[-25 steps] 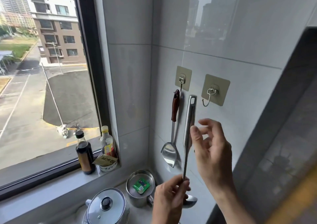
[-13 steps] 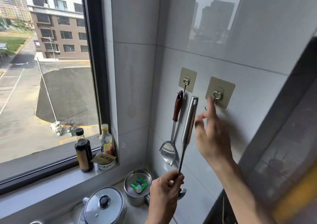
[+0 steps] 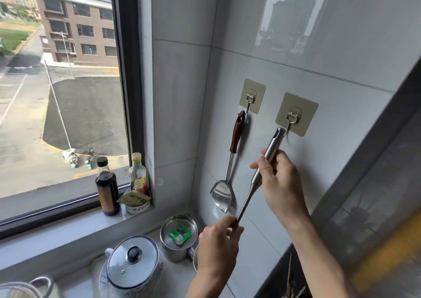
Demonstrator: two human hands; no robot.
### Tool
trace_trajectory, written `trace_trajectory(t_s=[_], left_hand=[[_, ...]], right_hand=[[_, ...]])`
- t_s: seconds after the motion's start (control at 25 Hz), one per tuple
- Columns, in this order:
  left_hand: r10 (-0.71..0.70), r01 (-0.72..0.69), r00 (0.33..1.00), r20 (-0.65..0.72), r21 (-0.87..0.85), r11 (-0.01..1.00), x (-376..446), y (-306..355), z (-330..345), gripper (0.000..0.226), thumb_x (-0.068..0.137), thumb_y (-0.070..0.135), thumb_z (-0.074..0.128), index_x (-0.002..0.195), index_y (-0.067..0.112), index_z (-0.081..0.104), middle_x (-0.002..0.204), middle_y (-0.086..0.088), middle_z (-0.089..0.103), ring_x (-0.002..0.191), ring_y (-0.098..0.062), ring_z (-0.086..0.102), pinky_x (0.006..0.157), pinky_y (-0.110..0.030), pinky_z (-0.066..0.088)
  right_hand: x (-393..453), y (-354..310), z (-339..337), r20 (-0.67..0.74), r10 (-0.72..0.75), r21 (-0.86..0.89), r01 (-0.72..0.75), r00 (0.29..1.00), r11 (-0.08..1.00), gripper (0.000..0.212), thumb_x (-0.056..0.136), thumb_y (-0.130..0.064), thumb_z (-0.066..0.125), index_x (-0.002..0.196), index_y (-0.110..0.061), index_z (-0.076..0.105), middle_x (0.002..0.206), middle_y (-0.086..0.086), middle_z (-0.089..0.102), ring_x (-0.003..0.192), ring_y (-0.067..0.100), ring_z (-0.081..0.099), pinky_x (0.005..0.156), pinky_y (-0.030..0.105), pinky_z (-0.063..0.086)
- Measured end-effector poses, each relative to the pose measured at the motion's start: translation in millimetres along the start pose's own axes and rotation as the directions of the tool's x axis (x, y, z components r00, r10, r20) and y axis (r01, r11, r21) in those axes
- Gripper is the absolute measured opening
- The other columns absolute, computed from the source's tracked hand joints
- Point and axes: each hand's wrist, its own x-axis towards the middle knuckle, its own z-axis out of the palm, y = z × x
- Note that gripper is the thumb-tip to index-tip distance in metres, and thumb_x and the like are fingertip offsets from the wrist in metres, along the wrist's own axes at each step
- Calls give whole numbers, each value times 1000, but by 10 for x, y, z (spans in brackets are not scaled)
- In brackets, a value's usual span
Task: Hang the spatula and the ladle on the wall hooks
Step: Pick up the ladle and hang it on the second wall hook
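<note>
The spatula (image 3: 229,165), steel with a dark red handle, hangs from the left wall hook (image 3: 250,97) on the grey tiled wall. The steel ladle (image 3: 255,179) is tilted, its handle top touching the wire of the right wall hook (image 3: 292,117). My right hand (image 3: 280,183) grips the thick upper handle. My left hand (image 3: 218,245) holds the thin lower shaft; the ladle's bowl is mostly hidden behind it.
A steel cup (image 3: 178,237) with a green packet inside and a lidded white pot (image 3: 134,265) stand on the counter below. Two bottles (image 3: 107,183) and a small bowl (image 3: 136,203) sit on the window sill. A dark panel (image 3: 364,183) borders the wall on the right.
My right hand left the right hook and took hold of the ladle's upper handle. The ladle swung right and up, its top now at the right hook.
</note>
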Motion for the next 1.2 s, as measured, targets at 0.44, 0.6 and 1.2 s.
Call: trace_trajectory(t_s=[0.44, 0.6, 1.2], left_hand=[[-4, 3, 999, -53, -32, 999, -11, -20, 38, 19, 74, 29, 80, 82, 25, 64, 65, 1, 75, 63, -12, 68, 62, -32, 57], [-51, 50, 999, -16, -25, 998, -16, -45, 76, 16, 75, 30, 78, 82, 25, 66, 68, 0, 76, 66, -19, 68, 65, -34, 57], [-6, 4, 999, -47, -50, 999, 66, -84, 126, 22, 73, 29, 80, 79, 23, 59, 63, -1, 69, 55, -13, 57, 59, -30, 51]], right_hand=[[49, 22, 17, 50, 29, 18, -30, 998, 999, 15, 100, -31, 42, 91, -36, 52, 83, -6, 72, 66, 3, 60, 68, 30, 49], [63, 75, 62, 37, 64, -26, -63, 997, 998, 19, 100, -33, 42, 89, -22, 53, 79, -5, 71, 74, 11, 65, 75, 40, 51], [87, -9, 95, 11, 26, -55, -25, 1000, 998, 24, 99, -35, 41, 92, -19, 57, 77, -9, 70, 79, 5, 61, 74, 34, 48]])
